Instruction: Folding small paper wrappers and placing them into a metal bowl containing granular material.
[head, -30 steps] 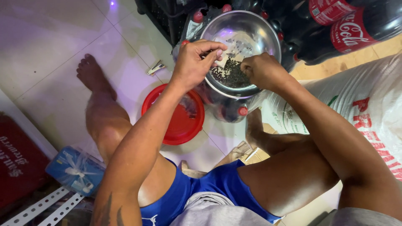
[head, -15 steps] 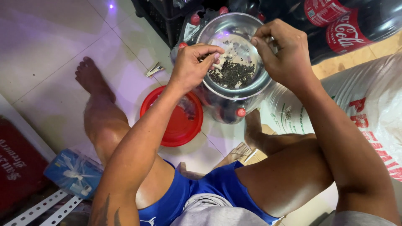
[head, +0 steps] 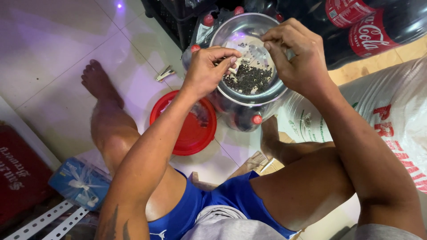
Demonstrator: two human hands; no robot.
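My left hand (head: 207,71) pinches a pale scrap above the steel bowl (head: 227,38) of dark seeds (head: 249,80); my right hand (head: 296,55) hovers, fingertips together.

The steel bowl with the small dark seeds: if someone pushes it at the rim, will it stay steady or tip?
The steel bowl seems to rest on round bottle caps, not a flat surface, so it would probably rock or tip. It looks thin and shiny, likely light and somewhat slippery. The dark seeds lie loose, so they would probably slide to the low side.
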